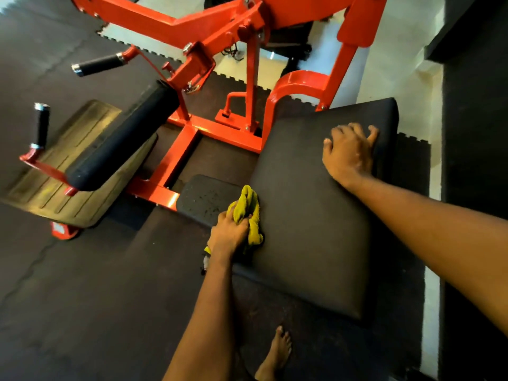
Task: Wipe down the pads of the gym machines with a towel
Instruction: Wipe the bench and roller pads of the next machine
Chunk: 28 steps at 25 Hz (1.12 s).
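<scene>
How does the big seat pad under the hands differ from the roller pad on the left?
The seat pad is flat, wide and rectangular; the roller pad is a long cylinder. The seat pad has both hands on it: the left hand grips the yellow towel at its left edge, the right hand rests near its far end; the roller pad is untouched. Both are black, on the orange frame.

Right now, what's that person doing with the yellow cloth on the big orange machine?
A person is cleaning a gym machine. Their left hand grips a bunched yellow towel and presses it against the left edge of the big black seat pad. Their right hand rests on the far end of the same pad, fingers spread. The long black roller pad further along the orange frame isn't being touched.
</scene>
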{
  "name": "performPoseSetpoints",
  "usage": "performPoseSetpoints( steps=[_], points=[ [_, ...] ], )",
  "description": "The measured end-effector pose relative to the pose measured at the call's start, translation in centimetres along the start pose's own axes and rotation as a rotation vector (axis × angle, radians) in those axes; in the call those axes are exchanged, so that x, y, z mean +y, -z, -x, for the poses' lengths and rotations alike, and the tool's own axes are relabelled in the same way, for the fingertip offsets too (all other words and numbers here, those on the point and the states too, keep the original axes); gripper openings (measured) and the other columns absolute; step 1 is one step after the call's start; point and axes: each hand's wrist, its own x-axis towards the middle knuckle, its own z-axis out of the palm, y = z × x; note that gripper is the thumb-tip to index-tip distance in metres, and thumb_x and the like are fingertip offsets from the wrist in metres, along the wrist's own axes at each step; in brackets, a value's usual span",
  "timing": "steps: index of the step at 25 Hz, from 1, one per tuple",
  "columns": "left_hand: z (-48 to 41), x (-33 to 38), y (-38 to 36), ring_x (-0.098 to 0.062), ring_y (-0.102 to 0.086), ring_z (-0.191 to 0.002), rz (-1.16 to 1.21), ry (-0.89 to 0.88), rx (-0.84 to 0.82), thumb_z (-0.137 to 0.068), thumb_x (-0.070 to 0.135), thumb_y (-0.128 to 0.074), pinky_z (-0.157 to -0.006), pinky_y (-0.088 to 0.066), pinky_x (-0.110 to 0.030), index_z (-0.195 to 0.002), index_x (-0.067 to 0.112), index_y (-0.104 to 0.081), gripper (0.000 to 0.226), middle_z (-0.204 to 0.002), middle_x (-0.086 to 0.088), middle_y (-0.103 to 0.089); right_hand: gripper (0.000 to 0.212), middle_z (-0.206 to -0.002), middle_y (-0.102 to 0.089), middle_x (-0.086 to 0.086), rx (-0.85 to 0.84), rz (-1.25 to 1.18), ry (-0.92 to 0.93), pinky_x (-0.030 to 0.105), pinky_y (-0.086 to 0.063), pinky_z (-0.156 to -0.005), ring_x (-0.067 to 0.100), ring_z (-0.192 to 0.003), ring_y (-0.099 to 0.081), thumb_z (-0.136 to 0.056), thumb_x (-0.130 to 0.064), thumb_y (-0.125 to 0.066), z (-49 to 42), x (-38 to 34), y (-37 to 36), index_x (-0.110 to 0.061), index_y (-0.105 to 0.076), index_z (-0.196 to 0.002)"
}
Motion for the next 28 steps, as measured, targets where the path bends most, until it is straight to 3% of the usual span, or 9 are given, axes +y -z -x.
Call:
performPoseSetpoints(
  steps=[6,9,12,15,19,21,24,26,28],
  points=[
    [8.1,-2.5,-2.3,-0.021,-0.044,-0.133,-0.026,-0.260,0.268,-0.077,0.046,-0.032,-0.107,-0.037,-0.044,-0.131,0.038,-0.057,0.060,-0.137,0.005,-0.053,0.025,-0.143,-0.057,0.014,-0.008,-0.273,-0.119,0.043,-0.014,-0.116,0.032,-0.144,-0.037,-0.089,-0.005,-0.059,8.4,1.8,2.3,-0.006,-0.071,-0.111],
    [12.6,-1.9,-3.8,-0.025,-0.041,-0.129,0.010,-0.243,0.304,-0.075,0.045,-0.030,-0.108,-0.033,-0.042,-0.136,0.036,-0.054,0.066,-0.143,0.006,-0.050,0.035,-0.149,-0.051,0.018,0.037,-0.556,-0.201,0.040,-0.021,-0.120,0.034,-0.148,-0.032,-0.088,0.006,-0.058,11.4,3.4,2.6,-0.003,-0.069,-0.120],
    [15.0,1.9,-4.6,-0.032,-0.050,-0.111,-0.043,-0.320,0.329,-0.074,0.042,-0.035,-0.095,-0.043,-0.044,-0.132,0.038,-0.058,0.063,-0.136,0.009,-0.058,0.040,-0.149,-0.051,0.016,0.116,-0.768,-0.338,0.030,-0.025,-0.119,0.030,-0.146,-0.037,-0.093,0.009,-0.054,14.4,5.2,3.5,-0.004,-0.065,-0.129],
    [17.2,7.2,-5.0,-0.034,-0.054,-0.103,-0.157,-0.464,0.302,-0.073,0.043,-0.036,-0.083,-0.045,-0.044,-0.131,0.041,-0.058,0.062,-0.130,0.010,-0.061,0.038,-0.144,-0.056,0.017,0.228,-0.863,-0.443,0.037,-0.036,-0.117,0.029,-0.138,-0.048,-0.095,0.007,-0.052,16.8,7.6,4.8,-0.005,-0.066,-0.128],
    [19.5,12.3,-4.1,-0.024,-0.048,-0.117,-0.017,-0.652,0.080,-0.086,0.042,-0.036,-0.094,-0.045,-0.048,-0.125,0.038,-0.057,0.044,-0.127,0.013,-0.059,0.033,-0.131,-0.065,0.014,0.283,-0.998,-0.586,0.033,-0.049,-0.100,0.025,-0.122,-0.060,-0.097,0.003,-0.049,18.9,10.4,7.3,-0.005,-0.069,-0.122],
    [20.7,14.6,-2.9,-0.019,-0.049,-0.110,0.123,-0.742,0.066,-0.095,0.036,-0.046,-0.095,-0.044,-0.047,-0.115,0.032,-0.059,0.024,-0.117,0.010,-0.061,0.028,-0.112,-0.069,0.010,0.312,-1.050,-0.638,0.028,-0.051,-0.081,0.021,-0.099,-0.065,-0.100,-0.002,-0.049,19.9,11.9,9.6,-0.008,-0.070,-0.117],
    [21.0,17.3,-2.2,-0.021,-0.043,-0.118,-0.046,-0.798,-0.090,-0.094,0.055,-0.044,-0.098,-0.041,-0.042,-0.129,0.038,-0.054,0.040,-0.129,0.004,-0.055,0.023,-0.088,-0.069,0.011,0.253,-1.302,-0.697,0.028,-0.050,-0.064,0.011,-0.069,-0.067,-0.106,-0.011,-0.045,21.7,12.5,12.3,-0.005,-0.067,-0.110],
    [19.5,17.7,-2.8,-0.023,-0.034,-0.136,-0.254,-0.810,-0.298,-0.093,0.066,-0.034,-0.112,-0.030,-0.043,-0.141,0.038,-0.047,0.058,-0.147,0.002,-0.046,0.043,-0.100,-0.072,0.010,-0.002,-1.443,-0.733,0.027,-0.055,-0.072,0.013,-0.085,-0.071,-0.107,-0.038,-0.042,22.7,11.5,12.5,-0.005,-0.066,-0.118],
    [17.4,16.8,-3.3,-0.026,-0.039,-0.138,-0.228,-0.827,-0.365,-0.102,0.046,-0.039,-0.114,-0.027,-0.039,-0.139,0.024,-0.055,0.046,-0.145,-0.005,-0.050,0.075,-0.128,-0.066,0.004,-0.202,-1.397,-0.809,0.031,-0.050,-0.101,0.018,-0.121,-0.062,-0.093,-0.072,-0.045,23.8,9.9,10.9,-0.011,-0.061,-0.135]
  ],
)
